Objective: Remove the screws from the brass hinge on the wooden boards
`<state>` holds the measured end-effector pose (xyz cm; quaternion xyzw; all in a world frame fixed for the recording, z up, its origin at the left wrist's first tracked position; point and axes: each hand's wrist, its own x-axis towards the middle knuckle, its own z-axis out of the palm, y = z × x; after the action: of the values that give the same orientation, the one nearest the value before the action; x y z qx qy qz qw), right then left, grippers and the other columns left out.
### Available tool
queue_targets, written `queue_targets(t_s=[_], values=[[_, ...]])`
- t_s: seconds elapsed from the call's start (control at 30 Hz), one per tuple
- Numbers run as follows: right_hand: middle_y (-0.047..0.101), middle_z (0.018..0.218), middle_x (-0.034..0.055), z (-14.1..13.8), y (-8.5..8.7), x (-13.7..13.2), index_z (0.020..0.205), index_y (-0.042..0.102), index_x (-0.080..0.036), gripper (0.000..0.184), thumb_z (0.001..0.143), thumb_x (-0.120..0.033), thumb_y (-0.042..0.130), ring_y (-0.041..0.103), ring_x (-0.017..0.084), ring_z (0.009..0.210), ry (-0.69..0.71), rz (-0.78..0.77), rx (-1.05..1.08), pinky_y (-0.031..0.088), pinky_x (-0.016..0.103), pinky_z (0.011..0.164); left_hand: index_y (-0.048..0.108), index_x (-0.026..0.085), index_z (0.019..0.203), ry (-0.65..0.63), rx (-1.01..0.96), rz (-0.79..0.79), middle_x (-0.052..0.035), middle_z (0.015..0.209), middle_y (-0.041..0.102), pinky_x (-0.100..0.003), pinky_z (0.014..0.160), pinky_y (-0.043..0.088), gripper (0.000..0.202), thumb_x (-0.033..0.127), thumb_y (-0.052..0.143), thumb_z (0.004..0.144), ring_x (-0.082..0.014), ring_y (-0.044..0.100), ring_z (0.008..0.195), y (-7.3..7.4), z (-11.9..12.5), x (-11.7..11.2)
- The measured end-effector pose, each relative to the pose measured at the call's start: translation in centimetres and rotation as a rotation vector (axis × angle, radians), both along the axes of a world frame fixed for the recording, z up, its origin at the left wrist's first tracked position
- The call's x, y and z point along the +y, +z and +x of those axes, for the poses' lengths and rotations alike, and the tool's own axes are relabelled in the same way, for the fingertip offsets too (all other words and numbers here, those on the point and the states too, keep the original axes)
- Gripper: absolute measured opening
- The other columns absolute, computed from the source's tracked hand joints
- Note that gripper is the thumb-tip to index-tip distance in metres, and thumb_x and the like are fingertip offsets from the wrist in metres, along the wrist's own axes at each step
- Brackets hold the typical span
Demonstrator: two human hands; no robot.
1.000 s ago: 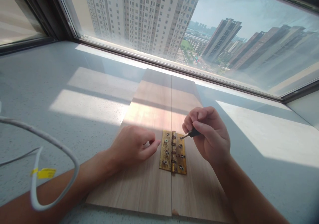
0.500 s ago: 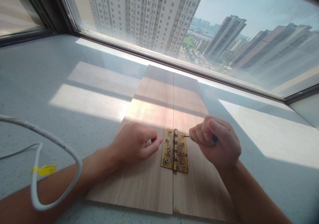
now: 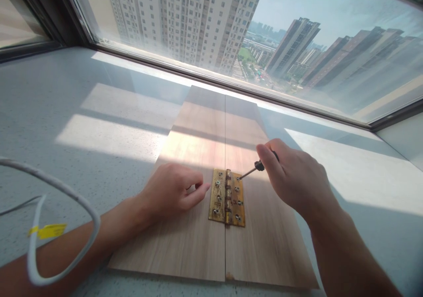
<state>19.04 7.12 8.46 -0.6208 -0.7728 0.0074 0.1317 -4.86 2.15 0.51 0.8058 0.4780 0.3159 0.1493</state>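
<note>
A brass hinge (image 3: pixel 228 198) lies flat across the seam between two wooden boards (image 3: pixel 194 248), with screws in both of its leaves. My right hand (image 3: pixel 297 176) is wrapped round a screwdriver (image 3: pixel 259 165) with a dark handle. The screwdriver slants down to the left, and its tip meets the top screw (image 3: pixel 238 178) of the right leaf. Resting on the left board, my left hand (image 3: pixel 173 189) has its fingers curled and its index finger against the thumb. Nothing shows between them, and the fingertips are just beside the hinge's left edge.
The boards lie on a pale speckled sill (image 3: pixel 82 156) below a large window (image 3: pixel 231 32) with a dark frame. A white cable (image 3: pixel 79 195) with a yellow tag (image 3: pixel 52 231) loops in front of my left forearm. High-rise buildings stand outside the glass.
My right hand has shifted up and turned its grip, so the thumb side now faces left and more of the screwdriver shows. My left hand keeps its place by the hinge. The view has shifted slightly.
</note>
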Motion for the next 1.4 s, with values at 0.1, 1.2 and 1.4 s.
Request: queue_targets(t_s=[0.1,1.2,1.4], values=[[0.050,0.050,-0.0011,0.0,0.7,-0.5,0.068,0.048,-0.024,0.044,0.093,-0.059,0.039,0.041,0.016,0.047,0.074,-0.071,-0.065,0.026,0.030,0.049,0.049,0.015,0.055,-0.013,0.007,-0.008,0.0062,0.047,0.037,-0.024,0.050,0.019,0.034,0.028,0.054,0.086,-0.0067,0.031,0.046,0.0,0.0,0.0],[0.056,0.059,-0.0027,1.2,1.6,-1.1,0.080,0.055,-0.024,0.023,0.094,-0.042,0.050,0.047,0.014,0.052,0.453,-0.203,0.052,0.032,0.028,0.049,0.054,0.015,0.056,-0.027,0.029,-0.032,0.0057,0.048,0.040,-0.025,0.050,0.021,0.034,0.028,0.053,0.088,-0.0073,0.033,0.047,0.4,-0.2,-0.1],[0.065,0.090,0.0048,-0.9,0.3,-1.2,0.092,0.061,-0.022,0.022,0.096,-0.031,0.042,0.058,0.021,0.082,0.299,-0.094,0.344,0.042,0.035,0.071,0.052,0.015,0.056,-0.031,0.015,-0.009,0.0060,0.047,0.038,-0.025,0.050,0.020,0.034,0.027,0.054,0.087,-0.0072,0.033,0.046,0.1,-0.1,0.1]])
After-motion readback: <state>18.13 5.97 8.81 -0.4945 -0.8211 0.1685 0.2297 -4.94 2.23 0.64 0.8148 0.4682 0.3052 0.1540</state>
